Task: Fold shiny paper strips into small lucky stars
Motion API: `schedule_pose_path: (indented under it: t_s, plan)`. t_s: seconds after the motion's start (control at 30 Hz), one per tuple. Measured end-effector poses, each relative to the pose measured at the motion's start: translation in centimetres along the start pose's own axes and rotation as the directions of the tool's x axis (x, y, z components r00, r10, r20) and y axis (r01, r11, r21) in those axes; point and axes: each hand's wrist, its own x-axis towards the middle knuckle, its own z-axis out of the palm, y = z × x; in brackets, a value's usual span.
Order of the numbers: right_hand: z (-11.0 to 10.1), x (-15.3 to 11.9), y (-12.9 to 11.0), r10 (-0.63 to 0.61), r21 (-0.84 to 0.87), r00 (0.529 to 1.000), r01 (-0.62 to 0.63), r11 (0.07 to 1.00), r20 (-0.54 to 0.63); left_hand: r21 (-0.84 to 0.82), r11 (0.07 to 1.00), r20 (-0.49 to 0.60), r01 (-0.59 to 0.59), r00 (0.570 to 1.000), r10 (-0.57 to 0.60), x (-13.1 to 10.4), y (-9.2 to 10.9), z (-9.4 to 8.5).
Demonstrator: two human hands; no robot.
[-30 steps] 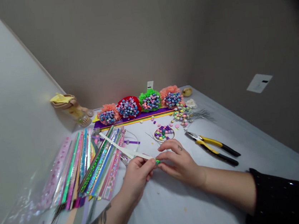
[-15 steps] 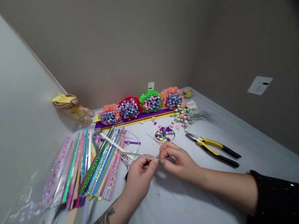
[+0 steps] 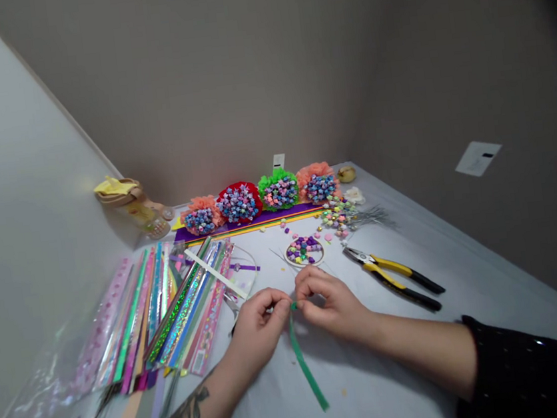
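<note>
Both hands meet over the white table, pinching a green paper strip at its small folded end. My left hand grips the strip between thumb and forefinger. My right hand pinches the folded green end beside it, fingertips nearly touching. From there the strip's long tail hangs down toward me. Just beyond my hands is a round dish with purple, pink and green folded stars. A white paper strip lies to the left, across shiny wrapped strips.
Yellow-black pliers lie at the right. Packs of glittery strips cover the left. At the back stand several star-filled tissue flowers, beside loose stars and thin wires. A tan basket-like item is at back left.
The strip's tail has swung from pointing up and left to hanging down toward me, now showing green. Both hands stay pinched together in nearly the same place.
</note>
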Motion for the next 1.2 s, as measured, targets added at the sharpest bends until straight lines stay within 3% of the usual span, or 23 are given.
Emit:
schedule_pose_path:
  t_s: [0.13, 0.33, 0.5, 0.67, 1.0, 1.1, 1.2]
  plan:
    - [0.0, 0.0, 0.0, -0.02, -0.011, 1.0, 0.02, 1.0, 0.0, 0.035, 0.999, 0.006, 0.004, 1.0, -0.004, 0.1, 0.1, 0.0]
    - [0.3, -0.1, 0.2, -0.031, -0.016, 1.0, 0.031, 0.999, -0.001, 0.233, 0.967, 0.024, -0.101, 0.995, 0.098, 0.2, 0.4, -0.4]
    - [0.2, 0.2, 0.4, 0.045, 0.008, 0.998, -0.046, 0.999, 0.048, 0.308, 0.937, 0.037, -0.167, 0.986, 0.163, 0.1, 0.1, -0.4]
    - [0.0, 0.7, 0.5, 0.17, 0.079, 0.979, -0.179, 0.981, 0.109, 0.272, 0.961, -0.065, -0.048, 0.996, 0.068, 0.3, -0.1, -0.3]
    - [0.3, 0.6, 1.4, 0.222, 0.117, 0.963, -0.241, 0.964, 0.155, 0.182, 0.983, -0.068, -0.005, 0.998, 0.018, 0.4, -0.3, -0.1]
    - [0.3, 0.6, 1.6, 0.223, 0.141, 0.963, -0.244, 0.959, 0.152, 0.167, 0.985, -0.059, -0.044, 0.997, 0.055, 0.3, -0.3, -0.3]
    - [0.2, 0.6, 1.7, 0.221, 0.178, 0.96, -0.251, 0.951, 0.172, 0.199, 0.963, 0.005, -0.179, 0.983, 0.182, 0.2, -0.5, -0.5]
